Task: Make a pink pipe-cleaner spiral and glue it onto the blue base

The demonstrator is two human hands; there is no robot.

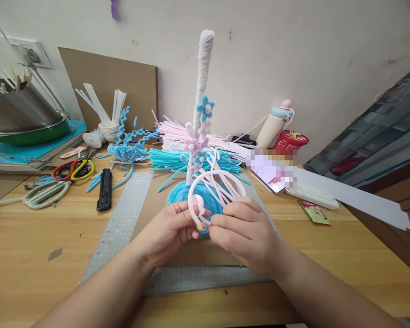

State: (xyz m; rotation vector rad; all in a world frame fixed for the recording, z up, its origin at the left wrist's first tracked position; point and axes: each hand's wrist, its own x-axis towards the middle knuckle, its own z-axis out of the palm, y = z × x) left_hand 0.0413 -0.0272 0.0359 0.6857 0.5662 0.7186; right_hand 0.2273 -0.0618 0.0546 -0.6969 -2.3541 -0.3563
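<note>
Both hands hold a pale pink pipe cleaner (pixel 217 173) bent into a large loop with a small curl near its end. My left hand (pixel 177 221) pinches the curled part between thumb and fingers. My right hand (pixel 244 230) is closed on the pipe cleaner just beside it, fingertips close to the left ones. Behind them is a round blue coiled base (pixel 177 193), partly hidden by the hands. Above it rises a white wrapped stick (pixel 204 68), upright, with a blue fuzzy flower (pixel 205 108) and a pink one (pixel 191 145) on it.
Bundles of turquoise pipe cleaners (pixel 164 159) and pink ones (pixel 172 132) lie behind. At left are scissors (pixel 48 193), a black utility knife (pixel 104 189) and a metal pot (pixel 23 107). A phone (pixel 266 173), a bottle (pixel 270 127) and a red tub (pixel 290 142) stand or lie at right.
</note>
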